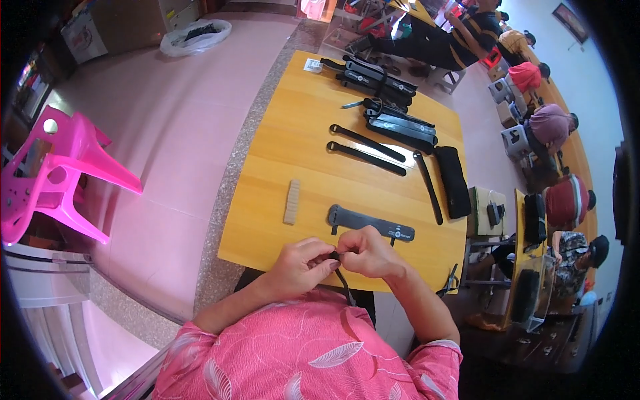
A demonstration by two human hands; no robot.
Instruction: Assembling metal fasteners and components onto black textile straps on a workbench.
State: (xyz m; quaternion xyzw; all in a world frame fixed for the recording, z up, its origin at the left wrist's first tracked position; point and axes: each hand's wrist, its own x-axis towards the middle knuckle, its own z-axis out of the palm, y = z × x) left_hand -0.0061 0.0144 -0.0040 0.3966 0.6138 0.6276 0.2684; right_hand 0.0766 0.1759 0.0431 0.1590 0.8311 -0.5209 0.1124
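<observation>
My left hand (300, 263) and my right hand (370, 253) meet at the table's near edge, fingers pinched on the end of a narrow black strap (345, 285). The strap's tail hangs down against the pink shirt; my fingertips partly hide its end. Just beyond my hands lies a wide, flat dark grey strap (373, 224) with pale printing. A tan ribbed strip (291, 202) is to its left. Farther off are two black straps (367, 159) with a ring at one end, and a third black strap (428, 188) lying lengthwise.
Bundles of dark straps (400, 128) and a folded black bundle (453, 182) occupy the wooden table's (267, 160) far and right sides. Scissors (451, 279) sit at its right corner. A pink plastic chair (73, 160) stands left. Several people work along tables at the right.
</observation>
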